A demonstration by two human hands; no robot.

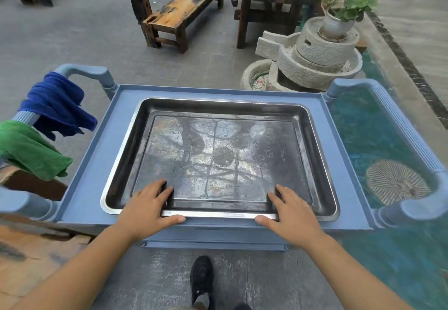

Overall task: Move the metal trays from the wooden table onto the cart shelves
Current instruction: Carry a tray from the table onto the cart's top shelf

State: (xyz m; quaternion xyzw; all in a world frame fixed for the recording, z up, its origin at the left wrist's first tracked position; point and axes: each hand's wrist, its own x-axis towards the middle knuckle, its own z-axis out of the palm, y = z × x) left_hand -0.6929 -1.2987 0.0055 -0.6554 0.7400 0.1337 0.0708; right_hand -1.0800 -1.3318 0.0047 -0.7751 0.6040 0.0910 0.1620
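Gripping the scratched rectangular steel tray (218,154) by its near rim: left hand (145,203) and right hand (291,207), fingers inside, thumbs outside.
- Where's it sitting?
- Flat on the blue plastic cart (97,164), top shelf, roughly centred, long axis running left-right. Both hands equally near, so I'd let go straight back.

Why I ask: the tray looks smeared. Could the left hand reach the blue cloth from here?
Probably yes. The left hand grips the near rim of the tray, and the blue cloth hangs on the cart handle to its left, with only bare shelf between. It must release the tray first.
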